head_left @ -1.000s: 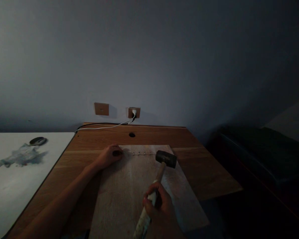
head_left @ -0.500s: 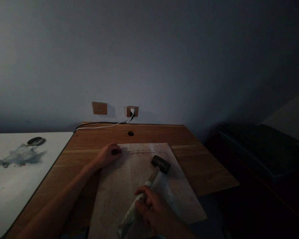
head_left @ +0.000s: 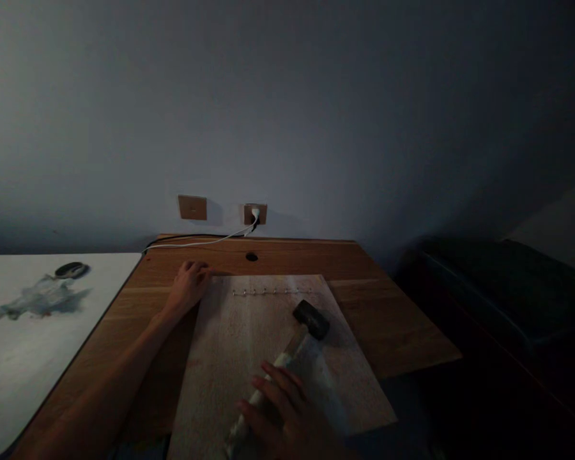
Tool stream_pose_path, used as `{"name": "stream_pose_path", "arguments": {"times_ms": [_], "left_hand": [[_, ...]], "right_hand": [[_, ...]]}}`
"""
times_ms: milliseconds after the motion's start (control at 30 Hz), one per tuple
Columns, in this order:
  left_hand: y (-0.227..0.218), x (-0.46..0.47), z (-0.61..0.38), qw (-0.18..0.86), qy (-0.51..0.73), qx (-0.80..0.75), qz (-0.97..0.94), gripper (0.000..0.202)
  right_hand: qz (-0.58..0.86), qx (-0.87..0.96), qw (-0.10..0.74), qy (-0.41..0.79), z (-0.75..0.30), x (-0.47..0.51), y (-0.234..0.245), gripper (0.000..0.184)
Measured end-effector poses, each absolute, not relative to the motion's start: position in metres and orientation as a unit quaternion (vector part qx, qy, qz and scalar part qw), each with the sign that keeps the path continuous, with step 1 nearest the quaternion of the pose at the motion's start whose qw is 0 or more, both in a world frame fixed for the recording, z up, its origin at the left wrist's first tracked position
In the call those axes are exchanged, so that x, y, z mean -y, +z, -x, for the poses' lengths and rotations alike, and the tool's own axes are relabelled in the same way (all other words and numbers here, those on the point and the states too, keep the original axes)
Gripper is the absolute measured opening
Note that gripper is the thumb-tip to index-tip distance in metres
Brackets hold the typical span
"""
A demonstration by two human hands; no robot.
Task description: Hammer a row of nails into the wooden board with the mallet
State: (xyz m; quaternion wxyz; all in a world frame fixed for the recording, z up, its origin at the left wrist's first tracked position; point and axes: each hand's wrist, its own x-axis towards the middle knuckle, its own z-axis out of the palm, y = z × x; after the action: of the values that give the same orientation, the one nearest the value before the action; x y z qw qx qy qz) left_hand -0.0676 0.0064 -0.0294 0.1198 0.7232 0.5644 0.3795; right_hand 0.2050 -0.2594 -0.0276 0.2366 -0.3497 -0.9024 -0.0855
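Observation:
A pale wooden board [head_left: 249,358] lies on the brown desk [head_left: 388,319]. A row of several small nails [head_left: 268,292] stands near the board's far edge. A black-headed mallet [head_left: 311,319] rests on the board, its light handle pointing back toward me. My right hand [head_left: 285,415] lies over the handle with its fingers stretched out and apart. My left hand [head_left: 189,283] rests on the desk just off the board's far left corner, with its fingers curled under. What they hold, if anything, is hidden.
A white cable [head_left: 206,243] runs from a wall socket [head_left: 255,213] along the desk's back edge, near a round hole [head_left: 252,257]. A white table [head_left: 38,332] with a dark round object [head_left: 71,269] adjoins on the left. Dark furniture [head_left: 508,300] stands on the right.
The mallet came down from over the nails and now lies on the board. My right hand's grip on the handle has opened. My left hand slid left off the board's corner.

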Motion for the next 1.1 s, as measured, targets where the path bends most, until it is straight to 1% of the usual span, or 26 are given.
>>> {"name": "stream_pose_path", "arguments": {"times_ms": [133, 300, 433, 600, 733, 833, 933, 1033, 1067, 1100], "left_hand": [[-0.024, -0.004, 0.076, 0.161, 0.335, -0.587, -0.719, 0.042], [-0.019, -0.001, 0.068, 0.180, 0.332, -0.596, -0.709, 0.043], [-0.020, -0.004, 0.045, 0.236, 0.333, -0.558, -0.723, 0.045], [-0.022, -0.014, -0.013, 0.344, 0.308, -0.481, -0.745, 0.059], [-0.024, -0.024, -0.082, 0.393, 0.284, -0.418, -0.768, 0.060], [-0.030, -0.025, -0.130, 0.364, 0.278, -0.373, -0.807, 0.058], [-0.040, -0.022, -0.157, 0.288, 0.341, -0.349, -0.824, 0.054], [-0.050, -0.019, -0.159, 0.243, 0.403, -0.362, -0.805, 0.035], [-0.051, -0.019, -0.158, 0.246, 0.406, -0.369, -0.799, 0.028], [-0.052, -0.019, -0.156, 0.253, 0.402, -0.376, -0.795, 0.022]], "right_hand": [[0.365, 0.899, 0.224, -0.090, -0.213, 0.257, -0.031, 0.067], [0.392, 0.894, 0.200, -0.088, -0.232, 0.259, -0.020, 0.102], [0.467, 0.867, 0.161, -0.064, -0.267, 0.269, -0.014, 0.107], [0.581, 0.802, 0.122, -0.062, -0.334, 0.279, -0.011, 0.106], [0.628, 0.763, 0.113, -0.101, -0.394, 0.279, -0.009, 0.094], [0.669, 0.724, 0.116, -0.121, -0.431, 0.281, -0.012, 0.084], [0.689, 0.696, 0.142, -0.145, -0.456, 0.291, -0.027, 0.079], [0.697, 0.675, 0.194, -0.144, -0.469, 0.308, -0.050, 0.078], [0.704, 0.662, 0.217, -0.141, -0.473, 0.313, -0.058, 0.073], [0.710, 0.647, 0.240, -0.141, -0.477, 0.317, -0.064, 0.063]]}}
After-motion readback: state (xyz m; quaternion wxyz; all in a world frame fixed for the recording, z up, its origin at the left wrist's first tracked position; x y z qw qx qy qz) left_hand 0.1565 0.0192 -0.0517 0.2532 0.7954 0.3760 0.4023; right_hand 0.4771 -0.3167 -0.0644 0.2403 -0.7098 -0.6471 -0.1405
